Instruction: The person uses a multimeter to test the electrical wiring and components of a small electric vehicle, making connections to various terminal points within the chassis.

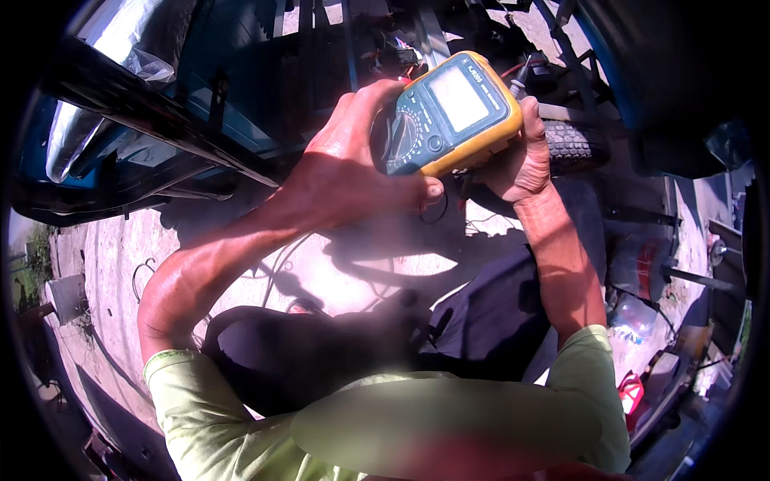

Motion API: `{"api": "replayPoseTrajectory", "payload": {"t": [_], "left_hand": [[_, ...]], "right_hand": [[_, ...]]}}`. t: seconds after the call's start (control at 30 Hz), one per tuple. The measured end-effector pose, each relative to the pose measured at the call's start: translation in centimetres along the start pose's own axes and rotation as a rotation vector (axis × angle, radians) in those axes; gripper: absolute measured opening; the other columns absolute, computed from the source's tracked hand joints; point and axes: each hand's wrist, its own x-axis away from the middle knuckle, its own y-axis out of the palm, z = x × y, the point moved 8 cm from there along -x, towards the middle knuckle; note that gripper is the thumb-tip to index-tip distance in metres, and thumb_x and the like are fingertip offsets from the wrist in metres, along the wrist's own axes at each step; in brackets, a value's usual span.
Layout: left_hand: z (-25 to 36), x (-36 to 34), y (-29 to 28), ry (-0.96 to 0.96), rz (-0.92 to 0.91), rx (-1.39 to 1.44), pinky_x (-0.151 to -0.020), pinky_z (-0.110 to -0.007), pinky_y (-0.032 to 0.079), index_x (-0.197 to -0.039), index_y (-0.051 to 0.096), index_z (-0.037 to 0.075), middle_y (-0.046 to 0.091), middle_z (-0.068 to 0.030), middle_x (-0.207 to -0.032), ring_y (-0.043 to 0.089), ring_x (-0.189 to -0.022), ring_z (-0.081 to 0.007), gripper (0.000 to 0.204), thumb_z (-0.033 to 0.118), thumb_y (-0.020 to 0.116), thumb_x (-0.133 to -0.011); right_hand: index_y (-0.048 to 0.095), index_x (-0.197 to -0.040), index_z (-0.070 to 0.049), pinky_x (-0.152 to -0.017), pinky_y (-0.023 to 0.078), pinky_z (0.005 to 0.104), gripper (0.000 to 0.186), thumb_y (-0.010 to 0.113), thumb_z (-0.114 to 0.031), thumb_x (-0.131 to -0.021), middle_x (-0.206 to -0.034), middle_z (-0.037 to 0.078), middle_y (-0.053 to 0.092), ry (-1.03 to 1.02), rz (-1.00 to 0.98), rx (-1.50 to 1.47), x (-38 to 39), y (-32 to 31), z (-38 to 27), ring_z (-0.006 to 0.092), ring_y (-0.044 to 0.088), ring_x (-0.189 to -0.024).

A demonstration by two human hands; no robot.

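A yellow-edged digital multimeter [454,103] with a blue-grey face and a round dial is held up, tilted, in front of me. My left hand [353,156] grips its left and lower side, thumb along the bottom. My right hand [521,156] is closed around its right side from beneath, thumb raised. A test probe [520,84] with a pale guard points upward just above that thumb, beside a red lead. How much of the probe my fingers hold is hidden.
A dark metal vehicle frame [156,100] with bars spans the top and left, with shiny foil-like material [120,48]. A tyre [577,148] lies behind the meter. Loose wires [281,264] lie on the pale ground around my legs [273,345]. Plastic bottles [630,321] are at the right.
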Motion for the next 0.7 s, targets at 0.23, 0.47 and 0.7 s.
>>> {"api": "replayPoseTrajectory", "payload": {"t": [0.23,0.47,0.7], "left_hand": [[6.1,-6.4,2.5,0.108,0.163,-0.100,-0.112,-0.047,0.046,-0.149,0.040,-0.006,0.046,-0.0312,-0.144,0.051,-0.135,-0.0415,0.115,0.059,0.088,-0.067],[4.7,-6.1,4.0,0.069,-0.061,0.307,-0.098,-0.043,0.057,-0.146,0.047,-0.002,0.063,-0.0253,-0.131,0.067,-0.117,-0.0333,0.088,0.050,0.083,-0.084],[4.1,-5.9,0.3,0.266,0.185,-0.029,-0.094,-0.034,0.055,-0.114,0.070,0.001,0.071,-0.0119,-0.116,0.069,-0.104,-0.0190,0.032,0.025,0.078,-0.094]], "right_hand": [[0.038,-0.153,-0.006,-0.115,0.047,0.0430,0.106,0.086,-0.060,-0.075,-0.141,0.011,0.057,-0.205,-0.056,0.152,0.1,-0.5,-4.2,0.0279,0.057,-0.131],[0.043,-0.149,-0.002,-0.106,0.053,0.0460,0.101,0.073,-0.067,-0.078,-0.136,0.020,0.059,-0.211,-0.003,-0.047,0.4,-2.0,-4.3,0.0327,0.062,-0.122],[0.042,-0.150,0.000,-0.108,0.051,0.0476,0.104,0.070,-0.070,-0.079,-0.140,0.023,0.058,-0.262,-0.037,-0.006,0.3,-1.1,-4.7,0.0343,0.061,-0.125]]}}
